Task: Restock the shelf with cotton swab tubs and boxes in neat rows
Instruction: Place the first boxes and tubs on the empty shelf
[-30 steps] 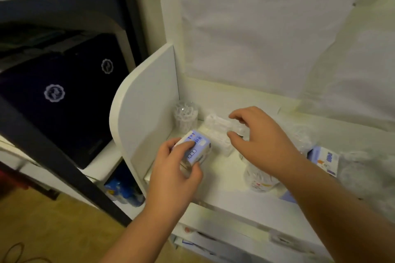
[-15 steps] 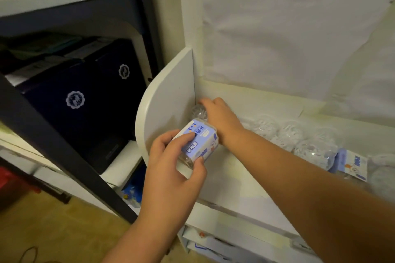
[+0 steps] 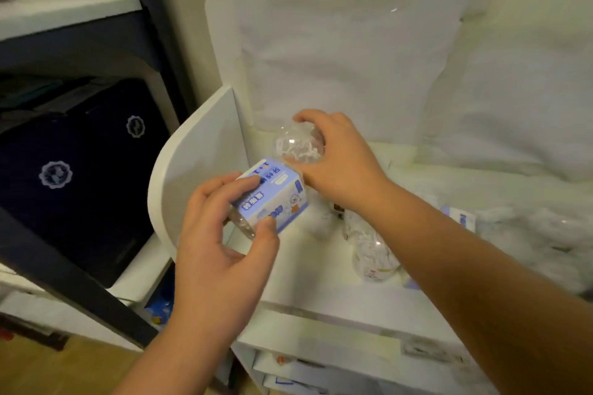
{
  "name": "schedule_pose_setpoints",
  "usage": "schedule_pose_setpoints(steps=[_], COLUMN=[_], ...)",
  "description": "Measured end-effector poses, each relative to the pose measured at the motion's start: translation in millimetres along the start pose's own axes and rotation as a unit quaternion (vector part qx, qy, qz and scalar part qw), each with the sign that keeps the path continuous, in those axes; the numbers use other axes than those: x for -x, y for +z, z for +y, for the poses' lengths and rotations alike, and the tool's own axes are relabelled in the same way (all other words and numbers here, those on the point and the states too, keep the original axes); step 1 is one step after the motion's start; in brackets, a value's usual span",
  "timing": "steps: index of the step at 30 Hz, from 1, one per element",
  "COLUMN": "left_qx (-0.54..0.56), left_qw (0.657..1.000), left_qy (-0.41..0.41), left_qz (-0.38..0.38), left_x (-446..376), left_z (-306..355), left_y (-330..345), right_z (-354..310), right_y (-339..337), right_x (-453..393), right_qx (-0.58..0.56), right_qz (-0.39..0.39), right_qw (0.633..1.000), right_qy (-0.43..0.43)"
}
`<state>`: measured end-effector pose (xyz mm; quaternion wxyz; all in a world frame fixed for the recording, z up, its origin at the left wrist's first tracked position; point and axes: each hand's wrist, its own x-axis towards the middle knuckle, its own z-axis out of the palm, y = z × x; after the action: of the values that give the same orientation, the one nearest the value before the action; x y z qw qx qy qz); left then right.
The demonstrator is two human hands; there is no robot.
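Note:
My left hand [image 3: 215, 253] grips a cotton swab tub with a blue-and-white label [image 3: 272, 197], tilted above the front left of the white shelf [image 3: 321, 301]. Behind it, my right hand [image 3: 337, 157] holds a clear round swab tub [image 3: 296, 144] from above, lifted near the shelf's back left corner. Another clear tub [image 3: 373, 253] lies on its side on the shelf under my right forearm. Farther right are a blue-edged box [image 3: 460, 218] and several blurred clear tubs [image 3: 529, 228].
A white side panel [image 3: 199, 163] bounds the shelf on the left, and a white-covered back wall [image 3: 353, 58] stands behind. To the left is a dark metal rack [image 3: 64, 266] holding a black case [image 3: 80, 170]. More stock shows on the lower shelf [image 3: 288, 372].
My right hand reached into the back left corner, took the clear tub and lifted it up. My left hand kept the labelled tub and raised it slightly.

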<state>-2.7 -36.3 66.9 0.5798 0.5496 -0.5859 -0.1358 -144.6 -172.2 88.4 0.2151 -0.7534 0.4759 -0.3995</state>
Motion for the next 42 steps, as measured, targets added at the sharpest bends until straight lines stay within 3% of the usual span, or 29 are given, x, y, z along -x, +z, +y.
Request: schedule_pose_setpoints(steps=[10,21,27,35,42], left_qx=[0.079,0.204,0.227,0.241,0.265], left_qw=[0.992,0.948,0.913,0.878,0.870], left_qy=[0.047,0.063,0.081,0.130,0.116], left_qz=[-0.087,-0.237,-0.329,-0.393,-0.400], left_x=[29.2,178.3,255.8,310.1,345.7], left_z=[74.2,223.6,279.9,341.7,375.4], left_y=[62.8,181.5,240.3,323.7,428.7], right_z=[4.3,8.1,12.2,42.8,116.9], right_y=[-189.1,-357.2,-424.5,-484.6,-550.2], right_x=[142.8,386.2,490.8,572.2,594.2], right_qx=[0.076,0.156,0.220,0.220,0.226], right_qz=[0.128,0.239,0.257,0.308,0.317], right_qw=[0.987,0.944,0.912,0.880,0.862], right_qy=[0.061,0.163,0.232,0.288,0.324])
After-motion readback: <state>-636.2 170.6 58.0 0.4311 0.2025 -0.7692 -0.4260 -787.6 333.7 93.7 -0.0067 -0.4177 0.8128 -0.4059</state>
